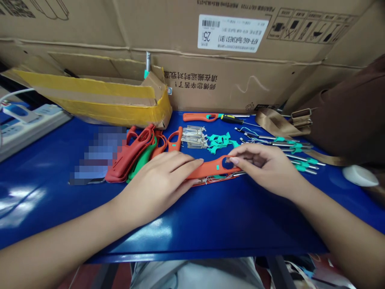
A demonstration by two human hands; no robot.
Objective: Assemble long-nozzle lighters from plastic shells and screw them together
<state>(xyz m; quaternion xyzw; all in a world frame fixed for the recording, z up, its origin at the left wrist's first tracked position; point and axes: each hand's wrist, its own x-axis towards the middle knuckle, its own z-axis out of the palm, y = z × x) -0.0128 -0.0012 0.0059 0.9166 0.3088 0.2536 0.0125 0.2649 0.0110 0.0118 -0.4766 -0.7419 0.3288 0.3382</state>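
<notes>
An orange stick lighter point(207, 169) lies low over the blue table, its two shell halves parted along the near side. White wires and a metal tube show in the gap. My left hand point(164, 186) is closed around the handle end, thumb below and fingers on top. At the trigger-ring end, my right hand point(263, 166) pinches the upper shell between thumb and forefinger. Beyond them lie teal plastic triggers point(221, 141) and a stack of clear fuel tanks point(195, 136). Metal lighter tubes with wires point(288, 140) lie right of my right hand.
Red shells point(130, 154) and a green shell point(144, 158) lie left, beside a blurred-out item point(99, 156). Behind are a yellow-taped box point(120, 98), another orange lighter point(195, 117) and a screwdriver point(231, 119). A power strip point(33, 124) stands far left; a white object point(360, 176), right.
</notes>
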